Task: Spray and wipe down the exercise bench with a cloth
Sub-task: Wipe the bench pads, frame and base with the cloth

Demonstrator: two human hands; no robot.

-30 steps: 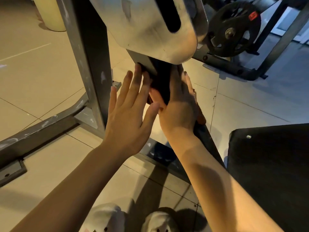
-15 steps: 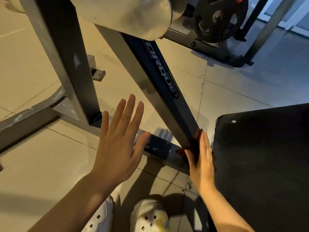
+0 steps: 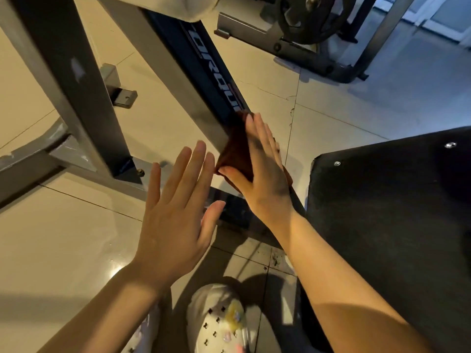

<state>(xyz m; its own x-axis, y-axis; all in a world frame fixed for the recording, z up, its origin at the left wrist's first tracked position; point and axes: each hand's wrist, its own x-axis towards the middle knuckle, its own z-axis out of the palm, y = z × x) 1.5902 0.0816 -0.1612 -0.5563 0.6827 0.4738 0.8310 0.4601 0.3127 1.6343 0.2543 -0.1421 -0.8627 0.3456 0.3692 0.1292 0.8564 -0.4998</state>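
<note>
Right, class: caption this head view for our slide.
Right hand presses a dark cloth against the bench's slanted bar; left hand hovers open.

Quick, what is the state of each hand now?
Left hand: open, holding nothing.
Right hand: open, flat fingers pressing cloth on bar.

Counts in view: two hands, one cloth, one pad, one weight plate, two shoes.

There were two hands, left (image 3: 175, 220) and right (image 3: 262, 169); one dark cloth (image 3: 237, 151) under the right grip; one black pad (image 3: 397, 212) beside it; one weight plate (image 3: 305, 19) beyond; two white shoes (image 3: 219, 319) below.
</note>
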